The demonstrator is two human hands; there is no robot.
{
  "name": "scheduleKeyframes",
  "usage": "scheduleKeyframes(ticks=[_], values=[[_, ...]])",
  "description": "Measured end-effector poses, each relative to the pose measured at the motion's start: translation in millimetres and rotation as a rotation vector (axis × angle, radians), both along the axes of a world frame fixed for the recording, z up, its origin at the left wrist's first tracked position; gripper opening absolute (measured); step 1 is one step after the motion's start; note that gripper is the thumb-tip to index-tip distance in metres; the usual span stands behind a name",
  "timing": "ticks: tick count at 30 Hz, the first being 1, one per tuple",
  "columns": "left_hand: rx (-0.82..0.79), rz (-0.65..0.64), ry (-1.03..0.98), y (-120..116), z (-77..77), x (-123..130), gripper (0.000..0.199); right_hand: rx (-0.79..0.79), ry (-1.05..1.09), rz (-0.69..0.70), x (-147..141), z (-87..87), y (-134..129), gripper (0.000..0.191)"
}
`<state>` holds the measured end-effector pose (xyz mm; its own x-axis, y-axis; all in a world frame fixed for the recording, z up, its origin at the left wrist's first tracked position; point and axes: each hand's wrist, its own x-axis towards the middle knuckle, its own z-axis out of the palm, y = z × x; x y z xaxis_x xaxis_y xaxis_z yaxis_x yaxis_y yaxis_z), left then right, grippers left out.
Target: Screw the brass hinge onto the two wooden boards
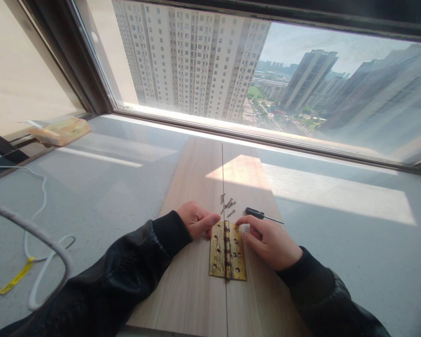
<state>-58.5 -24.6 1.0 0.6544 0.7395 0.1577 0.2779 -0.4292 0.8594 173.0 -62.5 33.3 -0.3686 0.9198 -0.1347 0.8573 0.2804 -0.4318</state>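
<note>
A worn brass butt hinge (219,252) lies opened flat, its knuckle lined up with the seam between two pale wooden boards (192,178). My left hand (198,220) is curled at the hinge's upper left corner, thumb and fingertips against its edge. On the other side, my right hand (268,238) has its index fingertip on the upper right corner and its thumb by the right edge; the other fingers are bent under. Several small screws (228,203) are scattered on the boards just beyond the hinge. A black-handled screwdriver (254,213) rests right of them, above my right hand.
The boards lie on a pale speckled sill (337,206) under a large window. A white cable (44,201) with a yellow tag (17,277) loops at left, beside a thicker grey cable (31,229). A tissue pack (60,131) sits in the far left corner.
</note>
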Motion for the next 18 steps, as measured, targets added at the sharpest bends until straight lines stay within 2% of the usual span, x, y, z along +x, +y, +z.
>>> scheduleKeyframes(ticks=[12, 18], values=[[0.009, -0.007, -0.013, -0.5, 0.9, 0.3, 0.063, 0.007, 0.029, -0.007, -0.3, 0.5, -0.7, 0.027], [0.0, 0.032, 0.011, -1.6, 3.2, 0.1, 0.062, 0.028, 0.1, -0.097, 4.9, -0.6, 1.9, 0.021]])
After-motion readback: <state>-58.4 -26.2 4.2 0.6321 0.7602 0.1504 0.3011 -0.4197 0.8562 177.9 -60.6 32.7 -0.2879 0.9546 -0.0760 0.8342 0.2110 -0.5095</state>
